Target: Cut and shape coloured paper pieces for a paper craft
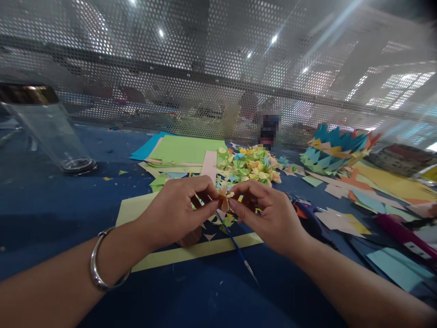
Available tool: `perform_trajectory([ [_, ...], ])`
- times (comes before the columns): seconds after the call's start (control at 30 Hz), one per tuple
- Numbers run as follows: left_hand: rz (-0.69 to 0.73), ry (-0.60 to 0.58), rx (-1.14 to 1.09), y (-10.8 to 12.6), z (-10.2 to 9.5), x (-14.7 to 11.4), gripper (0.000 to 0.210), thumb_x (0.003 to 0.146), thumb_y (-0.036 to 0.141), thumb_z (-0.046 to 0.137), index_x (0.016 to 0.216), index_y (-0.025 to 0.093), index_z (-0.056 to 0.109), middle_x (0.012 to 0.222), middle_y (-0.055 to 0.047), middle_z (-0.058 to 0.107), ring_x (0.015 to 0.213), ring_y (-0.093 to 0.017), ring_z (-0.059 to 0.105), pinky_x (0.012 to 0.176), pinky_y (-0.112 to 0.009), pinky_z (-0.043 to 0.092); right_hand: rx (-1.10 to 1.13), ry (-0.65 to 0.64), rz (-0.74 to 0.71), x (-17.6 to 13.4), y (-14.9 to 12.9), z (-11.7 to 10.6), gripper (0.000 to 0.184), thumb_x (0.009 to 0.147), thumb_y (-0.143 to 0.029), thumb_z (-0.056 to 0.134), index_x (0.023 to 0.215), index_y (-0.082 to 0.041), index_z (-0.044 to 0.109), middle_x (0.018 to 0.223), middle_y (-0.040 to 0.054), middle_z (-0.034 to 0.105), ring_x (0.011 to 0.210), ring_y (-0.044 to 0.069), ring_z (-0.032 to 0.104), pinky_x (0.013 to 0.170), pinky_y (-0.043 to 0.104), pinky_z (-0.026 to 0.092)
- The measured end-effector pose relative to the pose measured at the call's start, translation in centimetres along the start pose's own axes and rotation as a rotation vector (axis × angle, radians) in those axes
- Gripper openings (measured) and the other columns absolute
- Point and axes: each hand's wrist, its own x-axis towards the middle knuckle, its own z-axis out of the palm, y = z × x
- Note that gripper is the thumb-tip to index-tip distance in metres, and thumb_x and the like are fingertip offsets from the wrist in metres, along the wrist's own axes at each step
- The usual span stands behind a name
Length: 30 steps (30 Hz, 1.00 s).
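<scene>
Between both hands, over the middle of the table, is a small peach paper flower (pixel 224 201). My left hand (pixel 186 207) pinches its left side with thumb and forefinger; a silver bangle circles that wrist. My right hand (pixel 261 209) is closed on the flower's right side the same way. Below them a thin blue-handled tool (pixel 241 253) with a pale tip lies across a pale yellow paper strip (pixel 201 250). Just beyond the fingers rises a heap of small folded paper flowers (pixel 256 166) in yellow, green, peach and blue.
A clear bottle (pixel 51 127) with a shiny lid stands left. Green paper sheets (pixel 187 150) lie behind my left hand. At right are a pointed paper ring (pixel 337 148), a dark blue tool (pixel 312 214), a magenta tool (pixel 406 234) and paper scraps. A perforated metal screen (pixel 205 59) borders the back.
</scene>
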Motion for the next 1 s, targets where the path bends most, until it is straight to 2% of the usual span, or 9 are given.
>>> perform_trajectory([
  [0.8,0.001,0.013,0.071,0.13,-0.22,-0.05,0.01,0.087,0.025,0.061,0.084,0.021,0.069,0.082,0.001,0.072,0.074,-0.014,0.066,0.069,-0.027,0.049,0.017,-0.01,0.027,-0.05,0.17,0.05,0.014,0.093,-0.035,0.064,0.099,-0.022,0.066,0.081,-0.0002,0.065,0.06,0.01,0.058,0.052,0.025,0.046],
  [1.0,-0.002,0.119,0.033,-0.37,0.03,0.07,0.008,0.087,0.026,0.066,0.085,0.022,0.073,0.08,0.004,0.074,0.071,-0.01,0.067,0.064,-0.021,0.048,0.0,0.02,0.077,0.09,-0.06,-0.07,0.016,0.091,-0.035,0.065,0.098,-0.021,0.066,0.084,0.0,0.067,0.057,0.009,0.057,0.051,0.026,0.045],
])
